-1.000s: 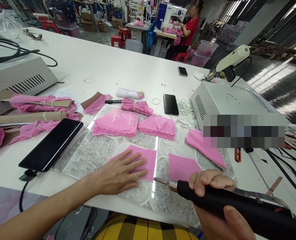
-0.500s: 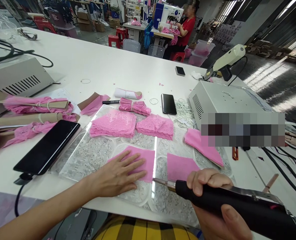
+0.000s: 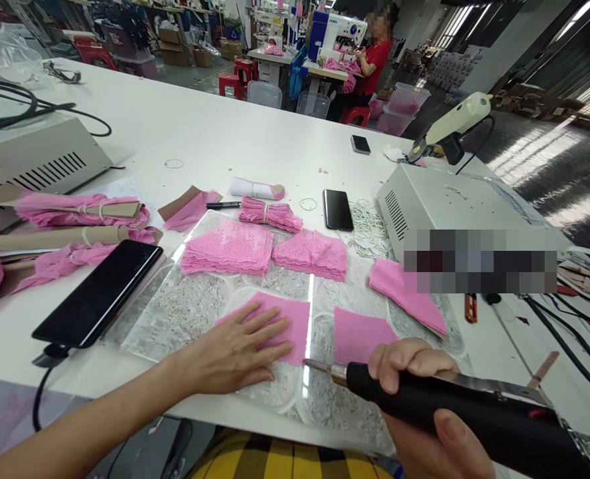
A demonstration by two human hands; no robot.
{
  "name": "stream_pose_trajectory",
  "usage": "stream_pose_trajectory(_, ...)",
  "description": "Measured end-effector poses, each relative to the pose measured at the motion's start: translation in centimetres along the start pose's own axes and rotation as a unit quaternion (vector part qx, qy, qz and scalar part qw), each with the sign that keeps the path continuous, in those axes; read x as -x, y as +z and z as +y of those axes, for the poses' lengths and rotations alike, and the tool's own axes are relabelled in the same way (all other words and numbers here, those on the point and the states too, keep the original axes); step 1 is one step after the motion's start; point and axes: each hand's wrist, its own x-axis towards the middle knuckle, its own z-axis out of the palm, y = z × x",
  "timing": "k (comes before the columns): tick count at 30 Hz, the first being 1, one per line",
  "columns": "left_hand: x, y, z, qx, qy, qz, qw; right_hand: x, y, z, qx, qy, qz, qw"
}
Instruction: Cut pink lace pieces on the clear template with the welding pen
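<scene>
My left hand lies flat with its fingers spread on a pink fabric piece, holding it against a clear patterned sheet. In my right hand is a thick black hand tool with a thin metal tip. That tip rests at the lower right corner of the pink piece, or just beside it. A second pink fabric piece lies to the right, partly behind my right fingers. Two stacks of pink lace pieces, a left stack and a right stack, stand behind.
Pink cloth on card lies at the right, near a grey vented box. A large black phone with a cable is on the left, a smaller phone farther back. Across the table a person in red sits at a sewing machine.
The tool's tip has shifted very slightly left along the fabric's lower corner. My left hand keeps its place on the piece; the whole view has moved a little.
</scene>
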Motion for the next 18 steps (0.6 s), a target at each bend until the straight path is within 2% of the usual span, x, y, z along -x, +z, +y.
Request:
stream_pose_trajectory(11,-0.03,0.06,0.0,-0.006,0.0,-0.003,1.0,-0.12,0.28,0.02,0.0,-0.006,-0.018,1.0)
stream_pose_trajectory(18,0.07,-0.82,-0.28,0.025,-0.011,-0.002,1.0,-0.66,0.73,0.25,0.012,-0.026,0.011,1.0)
